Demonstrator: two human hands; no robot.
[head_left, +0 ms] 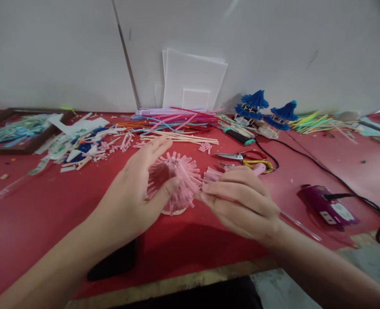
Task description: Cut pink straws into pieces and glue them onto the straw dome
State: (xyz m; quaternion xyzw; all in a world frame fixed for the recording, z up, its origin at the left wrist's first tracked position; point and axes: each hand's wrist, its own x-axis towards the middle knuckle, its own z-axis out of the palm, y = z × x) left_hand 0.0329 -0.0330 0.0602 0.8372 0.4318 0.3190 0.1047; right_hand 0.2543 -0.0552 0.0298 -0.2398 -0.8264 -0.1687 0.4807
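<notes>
A cone-shaped piece of pink strips (180, 178) stands on a pale round base near the middle of the red table. My left hand (145, 189) curves around its left side, with the thumb against its front and the fingers behind. At its right edge, my right hand (241, 199) is closed in a pinch, fingertips touching the outer strip ends. What sits between those fingertips is too small to name. Partly behind my right hand lies a bunch of short pink strips (212, 174).
Scissors (235, 157) and a black-green tool (238, 136) lie behind my right hand. Blue roof-like pieces (285, 112) stand at the back right. A purple power block (331, 207) with a black cable is right. Scraps (90, 143), a frame (32, 146) and a dark object (116, 259) are left.
</notes>
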